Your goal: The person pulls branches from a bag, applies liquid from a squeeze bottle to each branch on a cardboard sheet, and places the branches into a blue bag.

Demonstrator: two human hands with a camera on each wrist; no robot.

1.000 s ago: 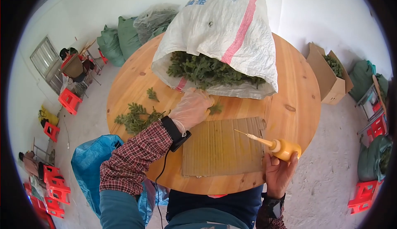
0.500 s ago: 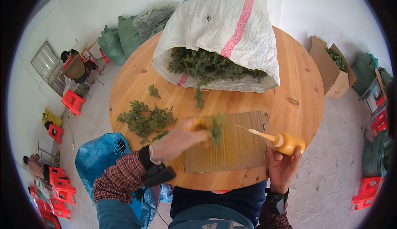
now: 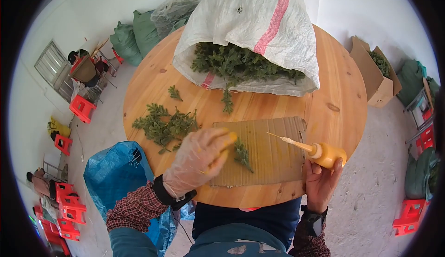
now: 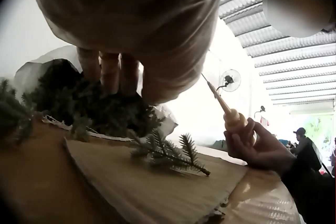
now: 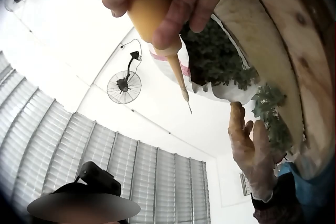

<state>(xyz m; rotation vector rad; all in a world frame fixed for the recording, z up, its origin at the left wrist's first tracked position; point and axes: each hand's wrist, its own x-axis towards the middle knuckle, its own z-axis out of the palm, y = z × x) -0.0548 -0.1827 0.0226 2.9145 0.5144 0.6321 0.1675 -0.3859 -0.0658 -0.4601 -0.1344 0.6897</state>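
Observation:
My left hand wears a clear plastic glove with yellow-stained fingertips. It hovers over the left side of a flat cardboard sheet, its fingers loosely bent around nothing. Just right of those fingers a green fir-like sprig lies on the cardboard, its bare stem end showing in the left wrist view. My right hand is bare and grips an orange-yellow squeeze bottle at the cardboard's right edge. The bottle lies tilted sideways, its thin needle tip pointing left over the cardboard.
On the round wooden table, a white woven sack gapes toward me, full of greenery. A pile of sprigs lies left of the cardboard. A blue bag hangs by the table's left edge.
My left hand has come from the sack's mouth to the cardboard with a sprig and let it go there. Another sprig now sticks out at the sack's mouth. The right hand still holds the bottle.

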